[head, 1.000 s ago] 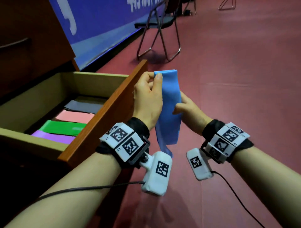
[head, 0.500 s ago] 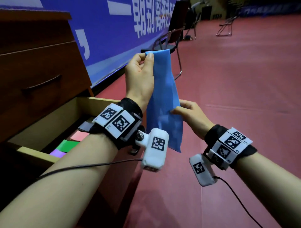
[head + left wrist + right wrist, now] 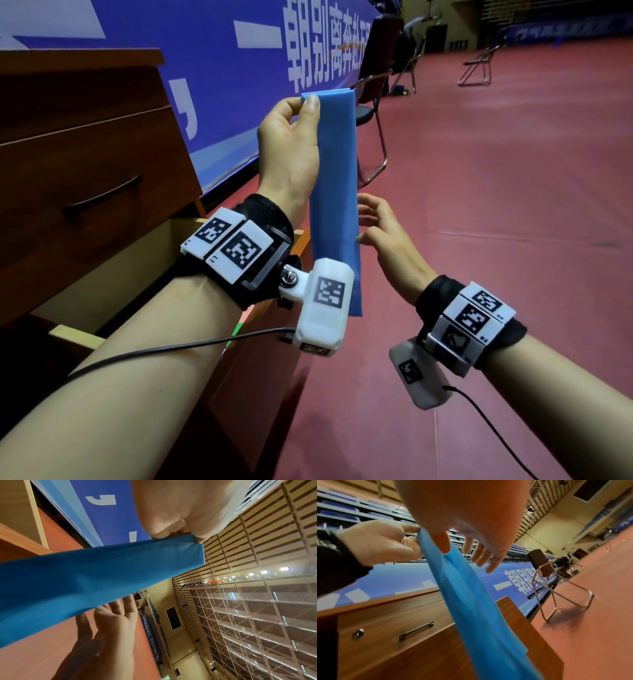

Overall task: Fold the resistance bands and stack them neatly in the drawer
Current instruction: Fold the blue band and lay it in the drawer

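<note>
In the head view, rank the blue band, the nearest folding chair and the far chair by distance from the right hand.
1. Blue band, just left of the right hand.
2. Nearest folding chair, beyond the band by the banner.
3. Far chair, far across the floor.

1. Blue banner (image 3: 239, 85): white Chinese characters, partly readable as "一朝别离奔"; the rest is cut off.
2. Wrist tags (image 3: 236, 250): black-and-white square code markers, no readable text.
</note>
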